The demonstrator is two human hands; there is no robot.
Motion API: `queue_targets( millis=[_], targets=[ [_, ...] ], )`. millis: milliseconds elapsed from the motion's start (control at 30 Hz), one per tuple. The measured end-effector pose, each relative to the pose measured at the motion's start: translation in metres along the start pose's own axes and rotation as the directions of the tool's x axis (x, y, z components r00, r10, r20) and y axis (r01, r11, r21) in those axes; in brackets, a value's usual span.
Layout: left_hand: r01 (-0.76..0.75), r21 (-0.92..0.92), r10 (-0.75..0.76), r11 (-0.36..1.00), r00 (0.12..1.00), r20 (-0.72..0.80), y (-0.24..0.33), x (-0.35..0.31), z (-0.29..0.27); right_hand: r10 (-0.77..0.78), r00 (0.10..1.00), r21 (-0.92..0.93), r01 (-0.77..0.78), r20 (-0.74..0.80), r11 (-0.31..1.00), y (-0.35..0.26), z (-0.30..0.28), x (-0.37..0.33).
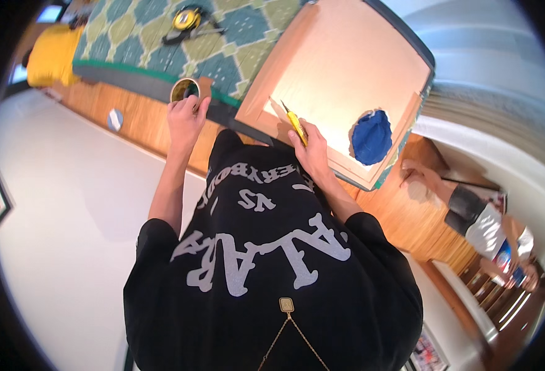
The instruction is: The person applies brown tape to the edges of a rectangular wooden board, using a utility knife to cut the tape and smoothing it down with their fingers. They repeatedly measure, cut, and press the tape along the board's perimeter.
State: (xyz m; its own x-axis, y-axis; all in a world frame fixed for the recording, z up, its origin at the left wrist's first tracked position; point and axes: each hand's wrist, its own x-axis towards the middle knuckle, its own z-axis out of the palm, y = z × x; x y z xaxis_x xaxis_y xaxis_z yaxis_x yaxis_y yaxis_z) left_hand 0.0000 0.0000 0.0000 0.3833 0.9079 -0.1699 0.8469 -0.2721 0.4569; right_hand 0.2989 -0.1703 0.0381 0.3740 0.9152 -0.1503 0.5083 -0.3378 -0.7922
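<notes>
My left hand (187, 120) is closed on a tan roll of tape (203, 87), its round opening facing up, beside the edge of the patterned green cover. In my right hand (311, 148) is a slim yellow utility knife (296, 127), its thin pointed tip angled up and to the left. That tip lies over the near left corner of a pale wooden panel with a raised frame (347, 55). A crumpled dark blue cloth (372, 137) rests on the panel's near right part, apart from my right hand.
A yellow and black tape measure (187, 20) lies on the patterned green cover (235, 68). Far left is a yellow cushion-like thing (53, 55). A round pale disc (115, 119) shows by the wood floor. Another person (486, 229) is at the right, holding a blue object.
</notes>
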Motion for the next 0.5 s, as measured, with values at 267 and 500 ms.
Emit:
queue_targets(
  millis=[267, 500],
  targets=[
    [-0.214, 0.109, 0.235, 0.971, 0.754, -0.613, 0.092, 0.015, -0.003, 0.272, 0.930, 0.170, -0.234, -0.249, 0.957, 0.012, -0.032, 0.012],
    [-0.361, -0.148, 0.331, 0.921, 0.924, -0.194, 0.110, 0.015, 0.025, 0.284, 0.917, 0.195, -0.236, -0.280, 0.952, 0.016, -0.026, 0.009]
  ],
)
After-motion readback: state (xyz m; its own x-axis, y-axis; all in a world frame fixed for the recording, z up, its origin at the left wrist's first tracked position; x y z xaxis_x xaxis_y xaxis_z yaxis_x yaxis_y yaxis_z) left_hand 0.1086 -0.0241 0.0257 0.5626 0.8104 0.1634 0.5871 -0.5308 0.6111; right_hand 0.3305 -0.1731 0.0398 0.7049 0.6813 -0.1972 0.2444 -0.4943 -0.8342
